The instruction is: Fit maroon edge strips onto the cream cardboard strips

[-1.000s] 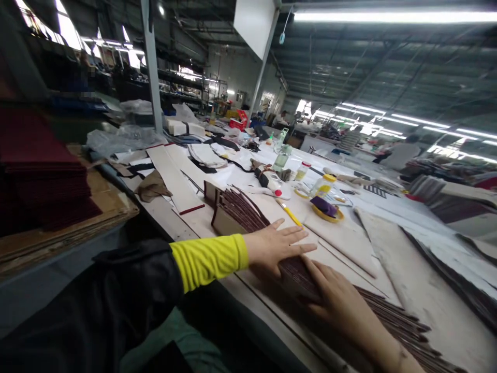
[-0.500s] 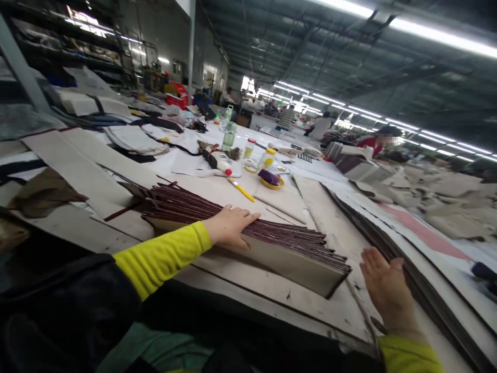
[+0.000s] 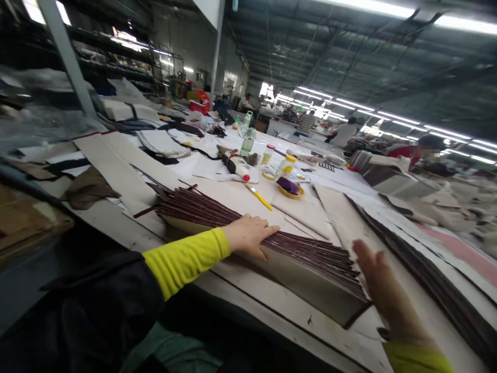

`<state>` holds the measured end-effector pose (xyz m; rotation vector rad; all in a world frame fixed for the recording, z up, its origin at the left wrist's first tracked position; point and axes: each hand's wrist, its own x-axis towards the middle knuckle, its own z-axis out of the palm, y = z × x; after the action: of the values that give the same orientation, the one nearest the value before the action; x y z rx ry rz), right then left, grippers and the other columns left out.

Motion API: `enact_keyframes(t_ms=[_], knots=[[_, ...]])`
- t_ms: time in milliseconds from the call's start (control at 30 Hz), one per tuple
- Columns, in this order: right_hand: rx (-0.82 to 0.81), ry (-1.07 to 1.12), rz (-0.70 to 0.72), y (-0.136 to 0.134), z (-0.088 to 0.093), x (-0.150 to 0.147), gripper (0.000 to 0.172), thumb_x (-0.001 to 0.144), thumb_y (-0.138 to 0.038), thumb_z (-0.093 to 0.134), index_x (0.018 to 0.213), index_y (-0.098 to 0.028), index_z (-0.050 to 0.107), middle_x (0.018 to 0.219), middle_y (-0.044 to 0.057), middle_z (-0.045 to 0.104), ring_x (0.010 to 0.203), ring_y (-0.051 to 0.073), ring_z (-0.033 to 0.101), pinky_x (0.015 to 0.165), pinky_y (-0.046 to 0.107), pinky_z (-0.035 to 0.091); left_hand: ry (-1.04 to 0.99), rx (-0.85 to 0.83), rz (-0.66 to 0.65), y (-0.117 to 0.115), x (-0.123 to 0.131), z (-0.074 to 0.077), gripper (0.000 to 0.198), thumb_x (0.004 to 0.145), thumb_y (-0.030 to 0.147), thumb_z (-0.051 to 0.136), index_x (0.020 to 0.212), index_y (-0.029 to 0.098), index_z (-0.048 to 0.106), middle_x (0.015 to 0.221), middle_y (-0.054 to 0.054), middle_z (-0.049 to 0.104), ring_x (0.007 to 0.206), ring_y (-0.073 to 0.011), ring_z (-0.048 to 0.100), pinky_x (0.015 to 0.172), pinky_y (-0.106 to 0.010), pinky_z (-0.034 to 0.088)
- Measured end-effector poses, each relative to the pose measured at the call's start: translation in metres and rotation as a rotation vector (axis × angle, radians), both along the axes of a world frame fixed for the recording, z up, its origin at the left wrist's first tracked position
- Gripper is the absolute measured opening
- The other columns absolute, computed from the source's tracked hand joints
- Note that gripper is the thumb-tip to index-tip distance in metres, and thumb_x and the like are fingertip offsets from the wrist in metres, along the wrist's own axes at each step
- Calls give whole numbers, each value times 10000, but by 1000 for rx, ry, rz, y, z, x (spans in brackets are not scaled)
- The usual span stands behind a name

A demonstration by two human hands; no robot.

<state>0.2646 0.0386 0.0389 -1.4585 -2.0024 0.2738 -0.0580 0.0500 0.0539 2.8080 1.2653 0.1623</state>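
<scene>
A thick stack of pale fabric panels (image 3: 310,280) with dark maroon edges stands on its long side at the front of the table. Over its top, near the middle, my left hand (image 3: 250,235) holds the stack, its thumb down the near face and the other fingers across the edges. My right hand (image 3: 382,280), blurred, is beside the stack's right end with the palm toward it and the fingers stretched out. Nothing is in that hand. Whether it touches the end edges, I cannot tell.
Beyond the stack lie a yellow-handled brush (image 3: 259,197), a purple item in a yellow dish (image 3: 290,187), jars (image 3: 286,166) and a green bottle (image 3: 248,141). Long dark-edged strips (image 3: 411,264) run along the right. Loose panels (image 3: 116,166) cover the left. A co-worker (image 3: 417,150) is at the far right.
My right hand has moved left, closer to the end of the stack. My left hand stays on the stack. The whole view has swung left, so things appear further right.
</scene>
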Motion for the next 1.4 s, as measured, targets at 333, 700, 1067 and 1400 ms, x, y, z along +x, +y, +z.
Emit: enact_keyframes(t_ms=[333,700,1067,1400], knots=[[116,-614,483,21,1,-148,873,698,-513,544,1375,-106,170,1236,169,502,1124,293,480,953,453,374,-138,130,-73,-15,-41,9,559,767,518,504,1184,147,468,1141,-107,559,1041,-250,500,968,-452,270],[177,-601,422,27,-8,-142,815,724,-532,515,1375,-156,203,1224,124,517,1106,290,492,919,420,418,-1578,99,1089,-13,-249,-30,618,904,452,-8,1251,71,333,1227,-154,490,1094,-224,485,879,-394,398],[172,-637,409,29,-11,-142,833,732,-555,493,1377,-129,183,1237,144,507,1118,281,489,912,414,429,-1574,-284,865,24,-216,-51,772,806,647,-16,1284,183,375,1342,-86,388,1183,-210,424,900,-334,400],[225,-619,405,34,-16,-140,839,716,-569,506,1369,-131,213,1215,145,527,1094,293,506,896,434,437,-1502,-377,773,30,-201,-46,806,779,695,58,1162,131,488,1149,-140,557,1052,-234,527,837,-334,425]])
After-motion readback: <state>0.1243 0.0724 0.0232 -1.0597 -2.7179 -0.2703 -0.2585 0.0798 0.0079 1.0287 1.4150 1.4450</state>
